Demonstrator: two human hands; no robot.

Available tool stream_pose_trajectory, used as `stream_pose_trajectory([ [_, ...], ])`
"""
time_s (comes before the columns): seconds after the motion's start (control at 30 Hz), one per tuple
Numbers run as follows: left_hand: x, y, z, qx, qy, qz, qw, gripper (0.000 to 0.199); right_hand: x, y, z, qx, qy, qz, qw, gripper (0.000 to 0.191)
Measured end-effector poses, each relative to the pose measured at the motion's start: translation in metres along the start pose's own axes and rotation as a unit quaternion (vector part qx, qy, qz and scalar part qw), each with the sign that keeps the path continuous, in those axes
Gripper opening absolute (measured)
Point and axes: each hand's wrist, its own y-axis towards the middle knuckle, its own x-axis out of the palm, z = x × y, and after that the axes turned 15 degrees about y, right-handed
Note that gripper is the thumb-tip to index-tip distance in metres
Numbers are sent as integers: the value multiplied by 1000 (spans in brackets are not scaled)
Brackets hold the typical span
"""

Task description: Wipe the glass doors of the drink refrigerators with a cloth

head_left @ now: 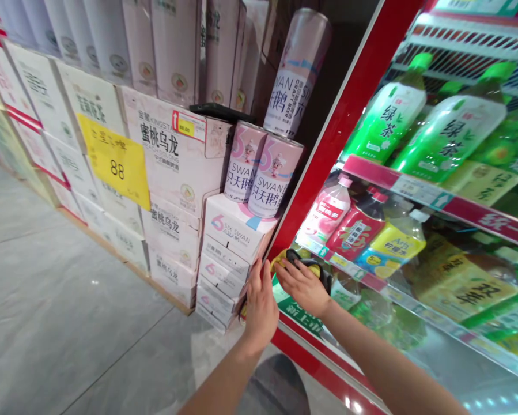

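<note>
My right hand [302,285] presses a black and yellow cloth [314,269] against the glass beside the red frame [347,112] of a drinks cooler. Its fingers are stretched out over the cloth. To its left, my left hand [262,305] stands with straight fingers between the white and pink boxes [230,233] and the red frame. A little yellow shows behind its wrist; what that belongs to is hard to tell. Two pink cans [269,176] stand on the boxes above my hands.
Bottled drinks [386,115] fill the cooler shelves at the right. A taller can [297,72] rises above the two cans. Stacked cartons [172,161] line the left, with a black flat object [215,112] on top. Grey floor [90,323] lies below.
</note>
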Motion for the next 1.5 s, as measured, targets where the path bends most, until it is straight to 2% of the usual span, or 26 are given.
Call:
stream_pose_trajectory([
  [0.1, -7, 7, 0, 6, -43, 5, 999, 73, 4, -20, -9, -47, 9, -25, 999, 20],
  [0.2, -11, 14, 0, 8, -69, 22, 997, 66, -1, -5, 1, -75, 7, -34, 997, 19],
  [0.27, -11, 18, 2, 11, -72, 36, 997, 64, -14, 17, 16, -49, -6, -22, 999, 21],
  [0.33, -8, 21, 6, 26, -66, 42, 997, 65, -34, 35, 30, 14, -29, 18, 999, 25],
  [0.4, -4, 25, 11, 45, -61, 36, 997, 65, -52, 37, 35, 86, -60, 75, 992, 30],
  [0.47, 0, 29, 15, 57, -59, 28, 996, 65, -60, 20, 28, 139, -80, 119, 980, 33],
  [0.5, 1, 31, 16, 59, -58, 26, 996, 65, -59, 8, 21, 146, -80, 127, 978, 33],
  [0.57, 3, 36, 16, 59, -58, 34, 996, 65, -51, -15, 7, 117, -61, 113, 985, 26],
  [0.67, 3, 42, 14, 50, -63, 58, 995, 64, -41, -22, 4, 35, -39, 76, 996, 15],
  [0.77, 6, 44, 16, 41, -68, 72, 994, 65, -58, 3, 26, 30, -58, 75, 995, 18],
  [0.87, 11, 42, 24, 54, -62, 55, 995, 66, -89, 14, 46, 110, -93, 120, 982, 27],
  [0.93, 15, 42, 29, 80, -47, 40, 995, 68, -97, -1, 43, 171, -110, 151, 967, 32],
  [1.03, 19, 42, 34, 118, -17, 34, 992, 71, -84, -41, 18, 206, -102, 154, 961, 31],
  [1.13, 23, 44, 37, 128, 8, 38, 991, 75, -65, -63, 2, 117, -67, 91, 987, 20],
  [1.2, 26, 44, 40, 131, 13, 38, 990, 76, -68, -61, 9, 66, -58, 59, 994, 16],
  [1.23, 27, 43, 42, 134, 13, 36, 990, 77, -75, -57, 16, 64, -63, 59, 994, 16],
  [1.3, 30, 42, 47, 138, 8, 29, 990, 77, -95, -53, 31, 103, -89, 84, 987, 21],
  [1.37, 32, 40, 53, 145, 6, 25, 989, 77, -112, -59, 38, 167, -121, 126, 970, 29],
  [1.43, 33, 38, 59, 157, 5, 24, 987, 77, -115, -76, 31, 223, -141, 168, 950, 34],
  [1.5, 34, 38, 65, 172, 1, 26, 985, 77, -106, -93, 16, 239, -133, 176, 946, 34],
])
